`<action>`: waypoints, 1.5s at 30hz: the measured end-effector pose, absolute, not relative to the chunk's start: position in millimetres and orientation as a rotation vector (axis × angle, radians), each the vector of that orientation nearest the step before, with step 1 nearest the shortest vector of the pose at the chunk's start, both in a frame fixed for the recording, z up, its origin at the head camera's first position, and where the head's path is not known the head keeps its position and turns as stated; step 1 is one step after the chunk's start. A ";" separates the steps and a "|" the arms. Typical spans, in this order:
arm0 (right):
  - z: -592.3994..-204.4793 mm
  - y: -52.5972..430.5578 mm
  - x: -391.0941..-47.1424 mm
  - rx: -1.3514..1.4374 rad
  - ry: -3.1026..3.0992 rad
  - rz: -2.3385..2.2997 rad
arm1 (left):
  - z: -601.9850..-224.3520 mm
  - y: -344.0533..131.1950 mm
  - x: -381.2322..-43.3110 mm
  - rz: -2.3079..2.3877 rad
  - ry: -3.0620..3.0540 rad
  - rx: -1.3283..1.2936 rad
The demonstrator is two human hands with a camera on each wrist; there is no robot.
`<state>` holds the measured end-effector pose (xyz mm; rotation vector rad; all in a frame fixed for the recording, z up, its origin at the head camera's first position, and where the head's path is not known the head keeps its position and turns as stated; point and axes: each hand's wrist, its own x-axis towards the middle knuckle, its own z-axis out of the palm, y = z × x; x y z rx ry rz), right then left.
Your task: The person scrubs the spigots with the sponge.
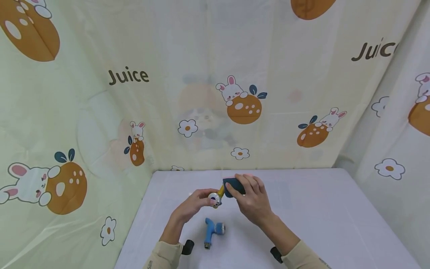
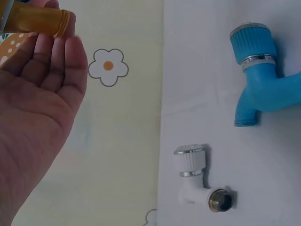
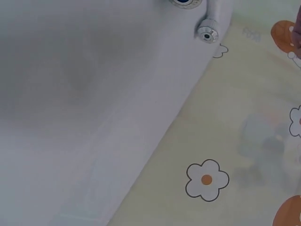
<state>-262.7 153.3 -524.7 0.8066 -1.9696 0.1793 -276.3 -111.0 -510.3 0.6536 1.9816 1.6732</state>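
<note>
My left hand (image 1: pixel 193 204) pinches a yellow faucet (image 1: pixel 220 192) by its round white-and-silver knob, above the white table. The faucet's yellow pipe end (image 2: pixel 35 20) crosses the fingers in the left wrist view. My right hand (image 1: pixel 253 198) grips a dark teal sponge-like pad (image 1: pixel 233 185) with a pink edge showing behind it. The pad's near edge meets the upper end of the yellow pipe. The right wrist view shows neither the right hand's grip nor the pad.
A blue faucet (image 1: pixel 209 231) lies on the white table (image 1: pixel 309 224) in front of me, between my forearms. A white faucet (image 2: pixel 192 162) also stands out on the table in the left wrist view. Printed curtains (image 1: pixel 161 112) hang behind and at both sides.
</note>
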 end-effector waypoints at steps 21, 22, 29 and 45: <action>-522.4 137.1 -236.7 0.847 -2.181 1.395 | -512.6 -103.1 -270.5 2.053 1.886 0.677; -522.4 136.1 -235.8 0.874 -2.181 1.402 | -513.1 -103.1 -270.7 2.055 1.901 0.687; -521.5 130.1 -233.3 0.891 -2.259 1.313 | -511.9 -104.0 -271.7 1.997 2.107 0.751; -525.5 118.7 -232.6 0.663 -2.387 0.936 | -504.9 -102.9 -268.4 1.882 2.363 0.727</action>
